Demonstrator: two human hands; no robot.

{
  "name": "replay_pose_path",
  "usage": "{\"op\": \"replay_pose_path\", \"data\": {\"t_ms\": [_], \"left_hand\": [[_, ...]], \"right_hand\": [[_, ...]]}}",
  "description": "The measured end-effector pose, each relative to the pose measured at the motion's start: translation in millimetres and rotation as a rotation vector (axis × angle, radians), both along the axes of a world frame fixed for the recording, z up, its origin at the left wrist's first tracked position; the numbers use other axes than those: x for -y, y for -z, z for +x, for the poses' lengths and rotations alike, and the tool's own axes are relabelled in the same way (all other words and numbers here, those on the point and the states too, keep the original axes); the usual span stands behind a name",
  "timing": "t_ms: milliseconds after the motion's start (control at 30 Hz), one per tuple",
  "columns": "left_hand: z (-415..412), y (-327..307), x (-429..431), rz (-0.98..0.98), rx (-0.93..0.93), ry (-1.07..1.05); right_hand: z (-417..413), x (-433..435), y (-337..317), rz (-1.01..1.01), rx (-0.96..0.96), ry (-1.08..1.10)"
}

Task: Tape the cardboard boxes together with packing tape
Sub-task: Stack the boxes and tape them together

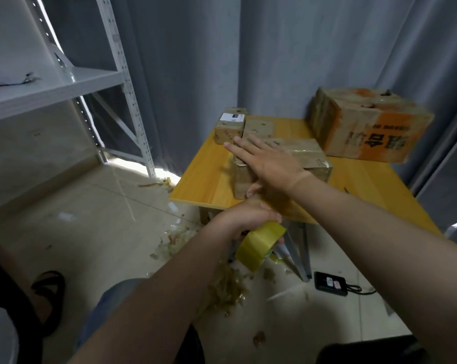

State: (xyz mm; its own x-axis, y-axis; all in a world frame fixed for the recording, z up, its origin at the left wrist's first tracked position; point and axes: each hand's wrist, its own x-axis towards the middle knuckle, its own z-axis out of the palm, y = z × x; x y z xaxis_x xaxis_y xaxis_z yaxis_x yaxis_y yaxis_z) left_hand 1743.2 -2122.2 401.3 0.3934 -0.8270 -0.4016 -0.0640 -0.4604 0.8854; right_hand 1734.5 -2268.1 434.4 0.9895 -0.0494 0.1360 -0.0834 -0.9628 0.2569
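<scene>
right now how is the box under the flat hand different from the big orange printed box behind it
The near box is smaller; the orange-printed box is bigger and taller. The near box is plain brown, pressed by the right hand; the orange-printed box bears orange patches and dark lettering, untouched. Both are cardboard on the yellow table.

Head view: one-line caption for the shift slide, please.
Right hand flat on a taped box on the yellow table; left hand holds a packing tape roll.

Storeroom: metal shelving, taped boxes
</scene>
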Motion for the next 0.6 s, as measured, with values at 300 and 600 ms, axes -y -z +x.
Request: {"op": "replay_pose_path", "data": {"t_ms": [300, 600], "left_hand": [[-11, -18, -27, -0.140, -0.099, -0.073], [-26, -51, -35, -0.367, 0.153, -0.210]], "right_hand": [[-30, -1, -20, 0.592, 0.573, 0.038], [-94, -4, -43, 1.149, 0.369, 0.020]]}}
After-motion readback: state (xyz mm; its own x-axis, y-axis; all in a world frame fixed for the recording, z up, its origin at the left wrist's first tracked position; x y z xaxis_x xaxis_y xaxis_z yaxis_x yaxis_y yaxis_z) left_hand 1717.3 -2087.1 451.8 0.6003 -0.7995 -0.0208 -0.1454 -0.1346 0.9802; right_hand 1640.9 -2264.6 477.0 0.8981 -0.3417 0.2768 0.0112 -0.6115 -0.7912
